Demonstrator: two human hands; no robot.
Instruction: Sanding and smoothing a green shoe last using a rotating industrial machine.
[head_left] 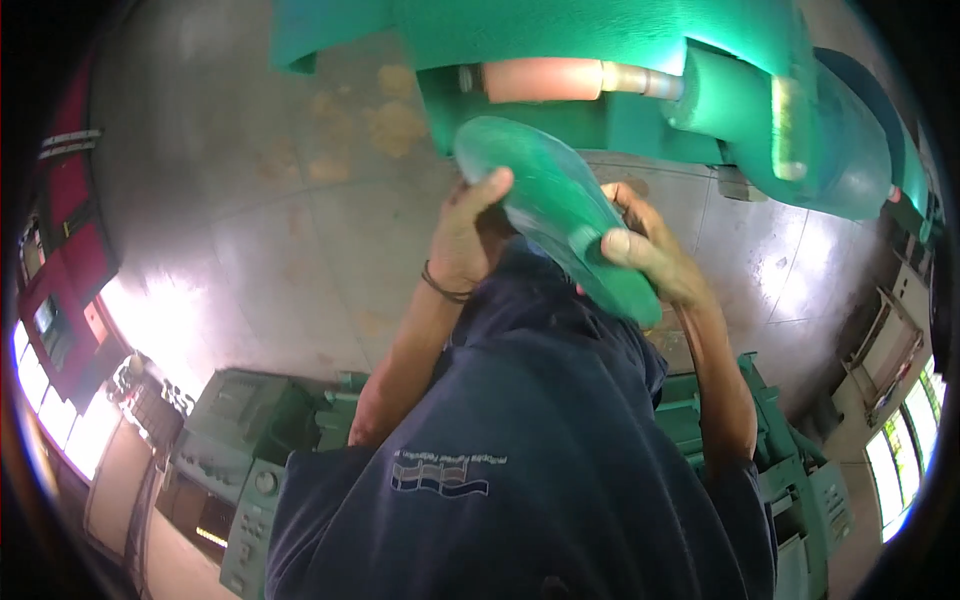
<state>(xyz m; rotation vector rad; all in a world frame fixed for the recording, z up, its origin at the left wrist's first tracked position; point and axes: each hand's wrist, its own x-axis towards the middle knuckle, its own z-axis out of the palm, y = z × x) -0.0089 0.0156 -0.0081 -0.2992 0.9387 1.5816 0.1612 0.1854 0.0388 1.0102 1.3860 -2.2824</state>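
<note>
I see the green oval piece (548, 190) slanting lengthwise, upper left to lower right. It sits between left hand (466, 232) and right hand (662, 252), both half-curled, thumbs clamping it.

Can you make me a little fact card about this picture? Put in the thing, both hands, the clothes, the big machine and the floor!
Thing: flat, green, oval piece, shiny, tilted
Left hand: holds its left edge, thumb on top
Right hand: holds its right edge, thumb on top
Left wrist: dark band
Clothes: dark blue shirt
Ahead: big green machine with pinkish-orange cylinder
Floor: grey, with brownish patches
</note>
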